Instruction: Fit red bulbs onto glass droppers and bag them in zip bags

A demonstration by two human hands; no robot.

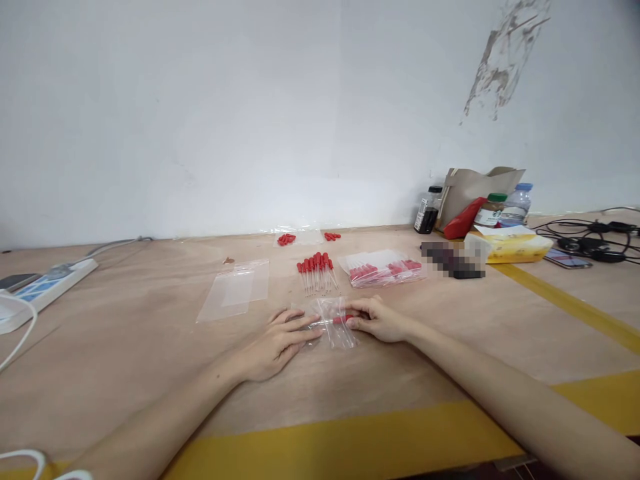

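Note:
My left hand (280,343) rests on the near middle of the table with its fingers stretched out over a clear plastic bag (345,339). At the bag's right side, my right hand (379,319) is closed on the red rubber bulb of a dropper (341,319). The dropper lies level, its glass tube pointing toward my left fingers; whether it is all inside the bag I cannot tell. Just beyond my hands is a row of red-bulbed glass droppers (316,263). Clear bags with red-bulbed droppers (383,272) are stacked to the right, and flat clear bags (233,293) lie to the left.
Loose red bulbs (286,239) lie near the wall. At right are a tissue pack (520,247), a dark bottle (429,212), a green-lidded jar (491,210), a phone (569,259) and black cables (595,243). A power strip (47,293) sits at left.

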